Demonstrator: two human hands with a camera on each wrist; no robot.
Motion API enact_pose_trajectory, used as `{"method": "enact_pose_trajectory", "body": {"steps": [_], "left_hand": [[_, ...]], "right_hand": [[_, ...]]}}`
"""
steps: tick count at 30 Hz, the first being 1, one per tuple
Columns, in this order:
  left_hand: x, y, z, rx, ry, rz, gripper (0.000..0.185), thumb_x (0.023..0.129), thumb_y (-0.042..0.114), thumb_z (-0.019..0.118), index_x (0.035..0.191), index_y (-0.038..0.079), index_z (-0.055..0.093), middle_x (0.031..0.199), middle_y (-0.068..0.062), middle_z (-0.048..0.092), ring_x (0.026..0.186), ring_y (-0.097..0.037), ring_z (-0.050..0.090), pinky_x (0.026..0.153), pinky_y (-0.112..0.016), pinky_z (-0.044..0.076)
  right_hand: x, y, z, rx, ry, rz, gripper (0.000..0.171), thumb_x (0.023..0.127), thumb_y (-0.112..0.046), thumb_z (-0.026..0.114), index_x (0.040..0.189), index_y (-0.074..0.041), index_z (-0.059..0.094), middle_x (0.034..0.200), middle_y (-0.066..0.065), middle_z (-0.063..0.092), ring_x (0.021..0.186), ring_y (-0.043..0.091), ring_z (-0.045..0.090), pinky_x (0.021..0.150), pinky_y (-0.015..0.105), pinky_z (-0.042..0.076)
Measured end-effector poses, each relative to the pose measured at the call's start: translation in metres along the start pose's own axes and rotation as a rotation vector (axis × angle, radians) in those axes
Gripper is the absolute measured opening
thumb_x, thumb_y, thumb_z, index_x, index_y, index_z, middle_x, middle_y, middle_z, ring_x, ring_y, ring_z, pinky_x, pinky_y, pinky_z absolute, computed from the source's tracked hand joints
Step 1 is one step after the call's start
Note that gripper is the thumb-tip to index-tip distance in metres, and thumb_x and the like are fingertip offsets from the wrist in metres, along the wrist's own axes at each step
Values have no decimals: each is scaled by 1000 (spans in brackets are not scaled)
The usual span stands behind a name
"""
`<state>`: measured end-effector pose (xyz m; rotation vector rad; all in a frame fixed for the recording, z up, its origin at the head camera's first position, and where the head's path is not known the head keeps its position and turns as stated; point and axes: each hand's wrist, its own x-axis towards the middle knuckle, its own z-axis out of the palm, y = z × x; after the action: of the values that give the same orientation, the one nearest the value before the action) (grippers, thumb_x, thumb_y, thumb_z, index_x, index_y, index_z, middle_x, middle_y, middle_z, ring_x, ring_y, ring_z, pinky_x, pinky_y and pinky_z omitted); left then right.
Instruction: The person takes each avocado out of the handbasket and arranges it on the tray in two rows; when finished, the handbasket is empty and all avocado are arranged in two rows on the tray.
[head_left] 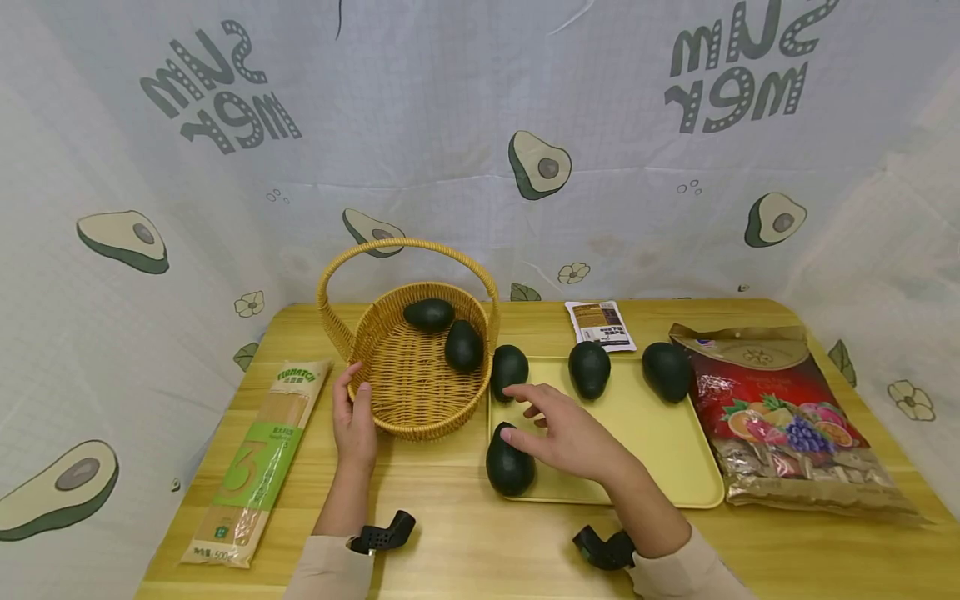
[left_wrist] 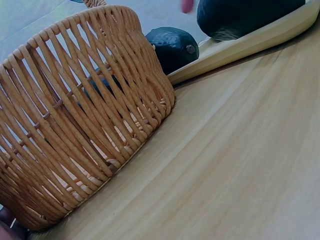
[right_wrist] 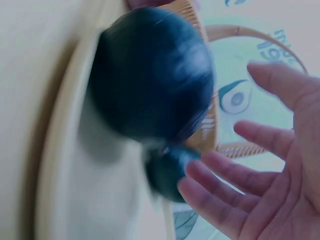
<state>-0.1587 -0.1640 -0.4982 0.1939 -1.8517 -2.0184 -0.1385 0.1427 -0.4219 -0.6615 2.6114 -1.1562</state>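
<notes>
A round wicker basket (head_left: 408,417) with a tall handle stands left of centre, two dark green avocados (head_left: 429,315) inside it. My left hand (head_left: 356,425) holds the basket's left side, thumb and index fingertip at the rim; the other fingers are mostly hidden. Above the left edge of the yellow tray (head_left: 637,450) is my right hand (head_left: 566,433), empty, fingers spread. Its thumb overlaps the front avocado (head_left: 510,467) in the head view, while the right wrist view shows a gap between the fingers and that avocado (right_wrist: 155,75). Behind it lies another avocado (head_left: 510,371).
Two more avocados (head_left: 589,369) lie along the tray's far edge. A white-and-brown packet (head_left: 600,325) is behind the tray. To the right lies a large red-and-gold bag (head_left: 787,425), to the left a long pasta pack (head_left: 258,467). A printed curtain (head_left: 450,125) hangs around the table.
</notes>
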Motion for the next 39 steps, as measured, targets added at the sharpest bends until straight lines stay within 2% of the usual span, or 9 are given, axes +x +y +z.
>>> {"method": "enact_pose_trajectory", "body": {"steps": [4,8,13,17,20,28,33,37,39], "left_hand": [[-1,0,-1,5,-2,-2,39,108,13,41,145,-1,41,162,-12,31,156,-24,17,124,-49,14],[-2,0,-1,8,-9,-14,40,108,14,40,145,-1,40,164,-12,29,158,-25,11,125,-52,11],[-2,0,0,11,-21,-13,40,108,13,40,146,-2,39,164,-12,29,159,-25,10,126,-53,9],[-1,1,1,5,-20,-12,40,109,12,40,146,-1,40,164,-12,28,158,-25,10,126,-51,10],[0,2,2,2,-17,-14,39,109,12,40,146,-1,40,163,-11,30,156,-25,17,123,-45,17],[2,4,3,-8,-20,-25,40,109,12,39,147,1,40,159,-12,35,146,-30,33,104,-18,35],[2,4,1,9,-25,-23,40,109,14,40,147,2,40,160,-12,32,149,-29,29,111,-27,29],[1,3,-1,11,-25,-24,39,109,14,40,147,2,40,161,-12,32,151,-27,26,117,-40,25],[1,3,-1,11,-22,-22,39,109,13,40,146,1,40,161,-12,32,151,-27,26,119,-45,23]], "right_hand": [[9,-17,-1,-30,76,-33,54,95,-35,72,142,-13,57,136,12,62,116,31,64,95,49,55],[22,-34,-3,-94,90,-79,51,94,-36,73,140,-17,60,134,9,64,117,31,65,90,46,56],[44,-56,-7,-138,36,-103,55,95,-37,72,143,-18,56,141,10,59,120,31,63,97,48,53],[69,-70,-8,-128,-13,-89,64,95,-40,71,150,-16,49,151,11,51,133,31,54,108,53,46],[88,-76,-6,-100,-20,-74,70,95,-42,70,154,-17,43,157,10,45,145,32,43,114,55,41],[125,-71,12,-70,-41,8,80,94,-49,69,159,-16,35,162,16,36,151,37,33,116,58,36],[140,-65,20,-81,-33,67,84,93,-52,69,159,-13,34,164,20,32,155,44,18,122,62,22],[148,-61,24,-64,-27,95,85,93,-51,69,159,-12,34,165,18,30,156,39,22,126,60,9],[151,-60,26,-53,-22,112,85,93,-51,70,159,-12,33,165,17,30,155,38,25,126,60,12]]}}
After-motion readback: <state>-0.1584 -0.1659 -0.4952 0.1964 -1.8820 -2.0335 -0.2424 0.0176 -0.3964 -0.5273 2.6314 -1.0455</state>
